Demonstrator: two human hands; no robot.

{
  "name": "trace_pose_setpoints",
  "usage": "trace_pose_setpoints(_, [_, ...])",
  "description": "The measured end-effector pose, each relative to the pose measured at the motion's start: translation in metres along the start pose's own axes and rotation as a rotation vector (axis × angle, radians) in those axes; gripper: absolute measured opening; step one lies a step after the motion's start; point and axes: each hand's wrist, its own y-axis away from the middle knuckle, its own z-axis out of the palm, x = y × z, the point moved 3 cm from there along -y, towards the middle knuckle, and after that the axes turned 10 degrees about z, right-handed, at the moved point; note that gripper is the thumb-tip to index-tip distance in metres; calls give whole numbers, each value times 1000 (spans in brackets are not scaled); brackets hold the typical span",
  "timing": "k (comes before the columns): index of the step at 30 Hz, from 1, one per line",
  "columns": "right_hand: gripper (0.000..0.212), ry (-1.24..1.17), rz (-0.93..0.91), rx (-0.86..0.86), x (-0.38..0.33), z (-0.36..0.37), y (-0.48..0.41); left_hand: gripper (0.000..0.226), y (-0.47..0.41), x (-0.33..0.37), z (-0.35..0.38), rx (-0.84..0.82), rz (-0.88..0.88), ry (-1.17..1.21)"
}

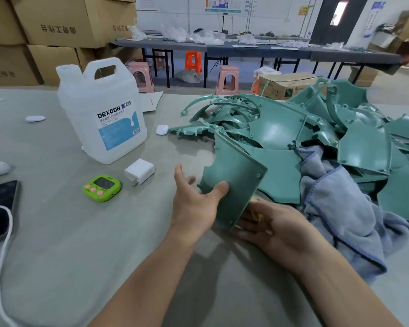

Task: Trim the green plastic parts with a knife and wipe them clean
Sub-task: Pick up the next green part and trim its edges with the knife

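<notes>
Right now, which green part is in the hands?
The upright curved panel nearest you: left hand holds its edge, right hand, gripping a yellow tool, meets its bottom. The rest lie in the pile.

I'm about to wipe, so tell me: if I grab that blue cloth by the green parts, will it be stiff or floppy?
Likely floppy: the blue cloth lies crumpled in soft folds. It may snag when lifted, since its upper end sits among the green parts. Probably light, being only fabric.
</notes>
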Motion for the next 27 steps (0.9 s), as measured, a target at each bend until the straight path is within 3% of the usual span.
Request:
trace_pose_setpoints(2, [27,-90,-6,4,-5,-5,2,100,-3,-3,0,-14,-123,241])
trace_pose_setpoints(5, [44,-199,-78,94,-17,-20,5,46,-14,-2,-4,-62,-150,425])
trace_pose_setpoints(9, [18,-117,-227,206,-25,-23,12,33,-26,0,-29,-104,95,208])
trace_pose_setpoints(11, [20,-7,-268,231,-22,-18,11,27,-30,-3,-40,-101,202,-16])
trace_pose_setpoints(15, [19,218,-248,211,-11,-4,8,14,-41,-14,-55,-132,200,-167])
trace_pose_setpoints(18, [19,335,-325,211,-9,1,9,47,-47,-17,-66,-32,252,-345])
trace_pose_setpoints(21, [17,809,-595,351,-15,-3,15,62,-45,-17,-76,106,256,-597])
trace_pose_setpoints(23, [18,1063,-662,346,-15,0,18,68,-43,-15,-77,149,242,-622])
trace_pose_setpoints(27, [14,1241,-695,247,-15,4,24,75,-44,-9,-76,103,258,-496])
